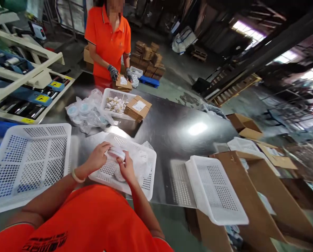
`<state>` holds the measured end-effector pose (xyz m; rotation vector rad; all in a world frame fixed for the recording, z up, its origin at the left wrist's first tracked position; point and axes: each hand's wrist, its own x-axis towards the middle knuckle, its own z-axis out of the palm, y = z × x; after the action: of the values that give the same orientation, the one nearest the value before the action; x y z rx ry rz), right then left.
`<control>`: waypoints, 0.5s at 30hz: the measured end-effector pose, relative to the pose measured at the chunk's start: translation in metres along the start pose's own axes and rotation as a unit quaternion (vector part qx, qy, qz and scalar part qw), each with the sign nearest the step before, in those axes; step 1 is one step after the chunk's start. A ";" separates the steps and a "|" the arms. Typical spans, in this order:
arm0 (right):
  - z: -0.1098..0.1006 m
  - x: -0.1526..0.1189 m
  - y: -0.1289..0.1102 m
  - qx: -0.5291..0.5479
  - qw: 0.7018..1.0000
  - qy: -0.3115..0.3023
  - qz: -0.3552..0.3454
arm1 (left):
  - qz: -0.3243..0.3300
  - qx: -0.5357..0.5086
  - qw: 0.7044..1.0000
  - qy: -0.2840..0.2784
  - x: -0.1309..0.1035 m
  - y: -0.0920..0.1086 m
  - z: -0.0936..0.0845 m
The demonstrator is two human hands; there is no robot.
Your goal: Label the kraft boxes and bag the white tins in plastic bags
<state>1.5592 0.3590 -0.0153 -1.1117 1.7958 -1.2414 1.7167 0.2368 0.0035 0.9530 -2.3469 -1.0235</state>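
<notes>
Between my two hands is a round white disc-like piece (116,153), tilted, its exact kind too small to make out. My left hand (100,156) grips its left edge, fingers curled at the top. My right hand (126,168) pinches its right side with the thumb and fingers. Both hands are above a white perforated basket (152,168) on the metal table. Clear plastic bags (142,159) lie in the right part of this basket. Another pale round piece (118,175) shows below my hands, partly hidden by them.
Bagged round pieces (85,108) lie beyond the basket, near a basket of small white parts (116,105) and flat cardboard stacks (138,107). White baskets stand left (43,157) and right (216,189), with cardboard boxes (251,196) farther right. A gloved co-worker (109,42) handles cardboard opposite.
</notes>
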 end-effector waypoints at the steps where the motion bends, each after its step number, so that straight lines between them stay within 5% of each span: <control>1: -0.001 -0.001 0.001 -0.078 0.997 0.000 0.001 | -0.013 0.008 1.000 -0.009 0.000 0.002 0.002; 3: -0.005 -0.003 0.002 -0.193 0.981 -0.013 0.002 | -0.029 0.027 0.999 -0.035 0.001 0.005 0.007; 6: -0.023 -0.005 0.009 -0.206 0.979 -0.011 -0.006 | -0.028 0.019 0.997 -0.064 0.007 0.004 0.015; 9: -0.062 -0.012 0.028 -0.223 0.967 0.115 0.045 | 0.017 -0.037 0.987 -0.154 0.008 -0.010 0.018; 11: -0.093 -0.023 0.046 -0.318 0.915 0.197 0.152 | 0.042 -0.053 0.979 -0.191 0.001 -0.028 0.017; 13: -0.119 -0.037 0.064 -0.394 0.853 0.186 0.287 | -0.004 -0.009 0.993 -0.122 -0.008 -0.052 0.017; 15: -0.133 -0.050 0.081 -0.408 0.822 0.123 0.378 | -0.085 0.048 0.995 -0.010 -0.017 -0.074 0.020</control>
<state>1.4414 0.4682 -0.0465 -0.4739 2.6952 -0.0977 1.7480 0.2221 -0.0672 1.2016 -2.3833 -0.9931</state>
